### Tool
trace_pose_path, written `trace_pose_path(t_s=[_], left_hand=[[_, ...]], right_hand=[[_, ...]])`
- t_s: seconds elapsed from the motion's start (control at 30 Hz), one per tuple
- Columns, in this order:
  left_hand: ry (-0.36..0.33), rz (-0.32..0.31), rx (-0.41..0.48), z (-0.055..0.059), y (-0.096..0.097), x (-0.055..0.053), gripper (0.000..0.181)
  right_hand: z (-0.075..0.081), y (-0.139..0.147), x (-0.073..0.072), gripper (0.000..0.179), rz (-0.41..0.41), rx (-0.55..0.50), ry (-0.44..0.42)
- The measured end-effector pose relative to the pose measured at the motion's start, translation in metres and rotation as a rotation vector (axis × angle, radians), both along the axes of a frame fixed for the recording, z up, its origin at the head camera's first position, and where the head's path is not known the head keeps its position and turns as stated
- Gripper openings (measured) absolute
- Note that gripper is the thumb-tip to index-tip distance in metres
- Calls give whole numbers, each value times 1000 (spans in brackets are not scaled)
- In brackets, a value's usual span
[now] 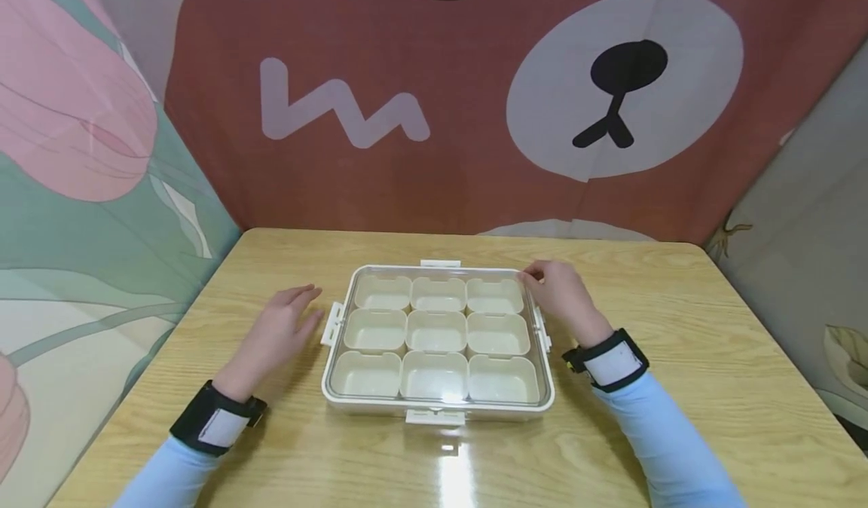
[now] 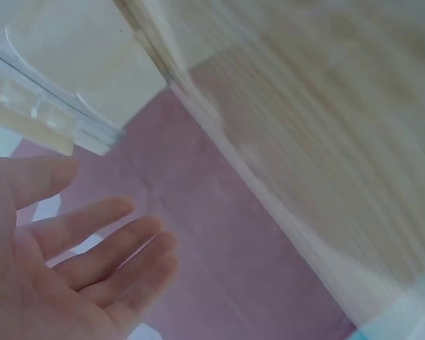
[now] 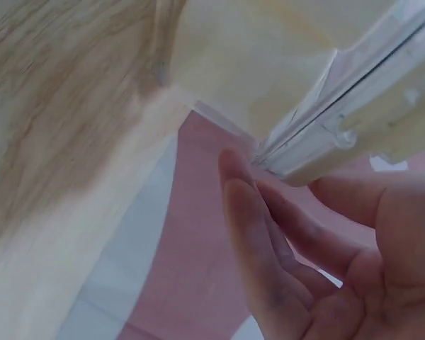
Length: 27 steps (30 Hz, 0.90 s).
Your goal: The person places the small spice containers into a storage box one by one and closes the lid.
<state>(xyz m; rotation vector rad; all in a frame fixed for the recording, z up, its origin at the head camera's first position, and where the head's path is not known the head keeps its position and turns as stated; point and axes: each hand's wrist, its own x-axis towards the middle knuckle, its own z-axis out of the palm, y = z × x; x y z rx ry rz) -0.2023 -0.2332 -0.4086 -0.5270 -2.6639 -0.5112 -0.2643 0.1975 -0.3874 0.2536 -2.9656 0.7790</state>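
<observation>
A clear lid with a white rim [image 1: 437, 404] covers a shallow rectangular storage box [image 1: 369, 410] in the middle of the table. Under the lid, several cream-coloured square cups [image 1: 436, 332] sit in rows. White latches [image 1: 435, 417] stick out from its sides. My right hand [image 1: 559, 297] pinches the lid's far right corner; in the right wrist view, the thumb and fingers [image 3: 251, 234] lie either side of that corner. To the left of the box, my left hand [image 1: 274, 338] hovers apart from the left latch [image 1: 332, 323], fingers loosely spread and holding nothing.
A light wooden table [image 1: 678, 417] carries the box. Printed cloth hangs behind it, with a brown bear pattern [image 1: 461, 184], and floral cloth [image 1: 81, 267] hangs at the left. Light glares off the tabletop in front of the box.
</observation>
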Motion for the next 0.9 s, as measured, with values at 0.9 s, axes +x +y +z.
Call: trace_pose_path(t_s=[0.9], left_hand=[[8, 75, 120, 11, 41, 3, 23]], right_hand=[[3, 12, 77, 30, -17, -40, 82]])
